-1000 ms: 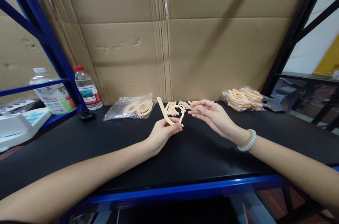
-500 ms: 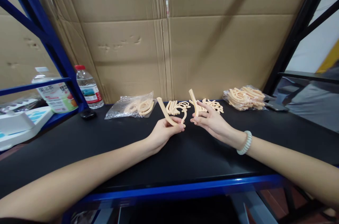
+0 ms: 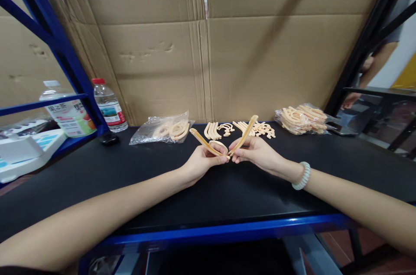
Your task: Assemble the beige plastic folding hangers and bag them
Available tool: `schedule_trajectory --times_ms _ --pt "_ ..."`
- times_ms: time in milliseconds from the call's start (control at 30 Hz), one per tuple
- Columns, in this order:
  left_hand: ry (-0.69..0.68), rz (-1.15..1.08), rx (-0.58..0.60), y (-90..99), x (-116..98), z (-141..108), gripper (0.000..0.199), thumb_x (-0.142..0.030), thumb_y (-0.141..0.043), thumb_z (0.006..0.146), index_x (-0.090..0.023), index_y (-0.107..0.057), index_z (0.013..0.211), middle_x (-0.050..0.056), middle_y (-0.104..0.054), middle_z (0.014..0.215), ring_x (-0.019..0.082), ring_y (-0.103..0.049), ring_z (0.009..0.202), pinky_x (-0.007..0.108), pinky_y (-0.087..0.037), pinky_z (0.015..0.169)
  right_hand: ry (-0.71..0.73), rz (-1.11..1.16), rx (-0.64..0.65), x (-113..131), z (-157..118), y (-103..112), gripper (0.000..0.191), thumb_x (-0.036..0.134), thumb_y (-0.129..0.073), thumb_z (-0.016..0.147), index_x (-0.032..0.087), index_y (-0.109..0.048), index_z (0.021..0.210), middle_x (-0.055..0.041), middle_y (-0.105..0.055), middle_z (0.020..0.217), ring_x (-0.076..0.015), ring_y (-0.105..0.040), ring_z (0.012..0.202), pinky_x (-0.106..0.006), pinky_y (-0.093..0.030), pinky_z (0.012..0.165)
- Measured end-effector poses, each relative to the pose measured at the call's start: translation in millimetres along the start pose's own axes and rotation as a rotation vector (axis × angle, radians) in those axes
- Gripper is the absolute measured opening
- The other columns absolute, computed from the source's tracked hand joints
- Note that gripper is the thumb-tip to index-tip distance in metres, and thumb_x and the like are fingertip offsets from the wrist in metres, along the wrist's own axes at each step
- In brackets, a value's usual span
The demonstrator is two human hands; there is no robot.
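Note:
My left hand [image 3: 203, 161] is closed on a curved beige strip [image 3: 202, 140] that slants up to the left; a second, more arched beige piece [image 3: 219, 144] shows at its fingertips. In my right hand [image 3: 256, 152], fingers closed, is another curved beige strip [image 3: 248, 131], slanting up to the right. The lower ends of the strips come close together between the hands; whether they touch I cannot tell. Just behind the hands lie rows of loose curved beige pieces [image 3: 212, 130] and a heap of small beige pieces [image 3: 264, 129].
A clear bag of beige pieces [image 3: 162, 130] lies at left, fuller bags [image 3: 300, 120] at right beside a dark flat device [image 3: 346, 129]. A red-capped bottle [image 3: 110, 108] and a black mouse [image 3: 108, 139] stand left. Cardboard [image 3: 276, 58] walls the back. Another person's arm [image 3: 377, 69] shows beyond the right frame.
My right hand has moved slightly left and lower, and its strip has tilted over to the right. The strip ends are nearer each other. Another person's arm has appeared at far right.

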State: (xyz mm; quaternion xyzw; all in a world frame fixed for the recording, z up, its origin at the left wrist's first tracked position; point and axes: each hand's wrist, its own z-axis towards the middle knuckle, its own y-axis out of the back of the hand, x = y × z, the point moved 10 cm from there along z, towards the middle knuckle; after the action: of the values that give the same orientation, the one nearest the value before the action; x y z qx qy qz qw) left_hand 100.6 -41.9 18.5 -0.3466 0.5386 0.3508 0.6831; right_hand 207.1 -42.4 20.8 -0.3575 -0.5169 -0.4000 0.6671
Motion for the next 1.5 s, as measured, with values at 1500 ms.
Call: schedule_trajectory --times_ms 1500 --pt "0.018 0.065 0.061 -5.2 1 0 0.016 -0.016 -0.077 0.062 -0.014 -0.065 0.072 0.001 -0.066 0.067 0.014 -0.06 0.066 0.028 -0.047 0.07 0.172 -0.221 0.039 25 -7 -12 0.025 0.02 -0.064 0.078 0.018 -0.057 0.102 -0.0023 -0.067 0.082 -0.0152 -0.068 0.071 -0.031 -0.059 0.069"
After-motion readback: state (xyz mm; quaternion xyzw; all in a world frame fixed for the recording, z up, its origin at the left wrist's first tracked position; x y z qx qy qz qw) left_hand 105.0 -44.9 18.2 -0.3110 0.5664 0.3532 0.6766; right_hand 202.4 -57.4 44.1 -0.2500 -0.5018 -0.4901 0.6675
